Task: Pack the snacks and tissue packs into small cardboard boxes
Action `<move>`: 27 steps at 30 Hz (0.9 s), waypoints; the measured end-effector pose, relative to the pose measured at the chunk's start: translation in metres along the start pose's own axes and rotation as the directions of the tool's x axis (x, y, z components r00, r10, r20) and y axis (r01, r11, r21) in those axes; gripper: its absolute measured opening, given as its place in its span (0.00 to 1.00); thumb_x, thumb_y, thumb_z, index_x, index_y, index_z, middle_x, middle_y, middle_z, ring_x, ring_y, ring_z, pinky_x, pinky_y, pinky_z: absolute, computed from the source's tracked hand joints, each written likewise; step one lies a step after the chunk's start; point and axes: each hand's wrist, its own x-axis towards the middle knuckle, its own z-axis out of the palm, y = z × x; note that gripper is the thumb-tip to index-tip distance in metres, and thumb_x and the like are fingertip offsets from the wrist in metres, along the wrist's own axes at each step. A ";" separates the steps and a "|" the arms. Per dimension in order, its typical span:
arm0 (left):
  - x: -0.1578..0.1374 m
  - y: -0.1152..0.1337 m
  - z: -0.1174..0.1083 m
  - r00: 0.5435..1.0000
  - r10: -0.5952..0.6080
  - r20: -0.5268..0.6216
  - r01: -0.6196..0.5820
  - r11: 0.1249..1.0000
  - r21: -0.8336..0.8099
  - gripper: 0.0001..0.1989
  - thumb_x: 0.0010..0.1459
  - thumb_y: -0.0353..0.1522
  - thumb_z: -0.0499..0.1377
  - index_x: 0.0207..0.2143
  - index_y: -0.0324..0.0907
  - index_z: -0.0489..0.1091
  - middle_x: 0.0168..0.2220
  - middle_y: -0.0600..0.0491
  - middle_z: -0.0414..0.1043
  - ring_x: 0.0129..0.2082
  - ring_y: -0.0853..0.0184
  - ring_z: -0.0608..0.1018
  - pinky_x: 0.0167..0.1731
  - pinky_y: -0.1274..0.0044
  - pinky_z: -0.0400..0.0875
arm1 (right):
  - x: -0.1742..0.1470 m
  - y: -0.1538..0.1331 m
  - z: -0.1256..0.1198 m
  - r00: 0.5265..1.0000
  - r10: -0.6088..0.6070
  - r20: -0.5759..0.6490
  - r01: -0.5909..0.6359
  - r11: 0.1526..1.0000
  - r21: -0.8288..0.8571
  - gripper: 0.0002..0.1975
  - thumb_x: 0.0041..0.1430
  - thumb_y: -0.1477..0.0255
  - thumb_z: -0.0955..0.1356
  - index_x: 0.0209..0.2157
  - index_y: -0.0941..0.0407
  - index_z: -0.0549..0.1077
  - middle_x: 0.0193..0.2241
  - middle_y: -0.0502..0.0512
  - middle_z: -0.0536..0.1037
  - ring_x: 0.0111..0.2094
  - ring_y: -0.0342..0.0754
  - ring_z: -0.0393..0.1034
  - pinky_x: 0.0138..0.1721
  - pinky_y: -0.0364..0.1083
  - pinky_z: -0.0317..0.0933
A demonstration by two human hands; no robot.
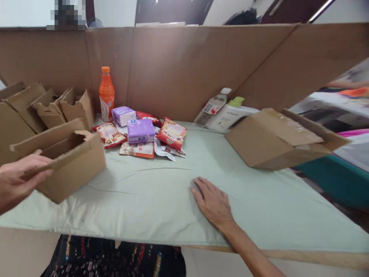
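Note:
My left hand [27,175] pinches the near wall of an open cardboard box [76,165] at the left of the table. The box is tilted, and its inside is mostly hidden. On the pale green tablecloth [161,204], my right hand [213,200] lies palm down with its fingers stretched out, holding nothing. Beyond both hands is a pile of red snack packets [172,133], with two purple tissue packs [141,131] on and beside it. An orange drink bottle [106,94] stands upright behind the pile.
Several cardboard boxes [46,107] stand at the back left. Against the cardboard wall [178,69] lean a clear bottle [211,107] and a white bottle with a green cap [229,116]. A larger cardboard box [259,142] lies on the right, beside a teal bin [337,181].

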 end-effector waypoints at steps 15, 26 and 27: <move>-0.004 0.065 0.052 0.907 0.390 0.159 -0.407 0.908 0.098 0.16 0.68 0.43 0.55 0.52 0.46 0.74 0.48 0.48 0.80 0.51 0.52 0.77 0.60 0.55 0.65 | 0.001 -0.002 -0.008 0.997 0.073 0.024 -0.076 0.990 0.118 0.19 0.68 0.63 0.62 0.52 0.54 0.77 0.58 0.66 0.78 0.59 0.60 0.71 0.56 0.60 0.65; -0.010 0.072 0.061 0.929 0.366 0.055 -0.355 0.923 -0.147 0.15 0.54 0.32 0.58 0.45 0.47 0.75 0.45 0.51 0.82 0.50 0.54 0.80 0.66 0.51 0.62 | 0.051 -0.147 -0.200 0.886 -0.441 -0.141 0.405 0.592 0.697 0.16 0.74 0.65 0.61 0.53 0.49 0.77 0.56 0.58 0.79 0.59 0.55 0.73 0.59 0.58 0.68; -0.008 0.074 0.061 0.930 0.365 0.044 -0.355 0.922 -0.158 0.14 0.53 0.31 0.58 0.43 0.47 0.75 0.44 0.51 0.82 0.49 0.54 0.80 0.66 0.52 0.63 | 0.060 -0.166 -0.213 0.789 -0.608 -0.088 0.484 0.526 0.700 0.16 0.75 0.66 0.61 0.54 0.50 0.77 0.55 0.56 0.80 0.58 0.52 0.74 0.58 0.56 0.68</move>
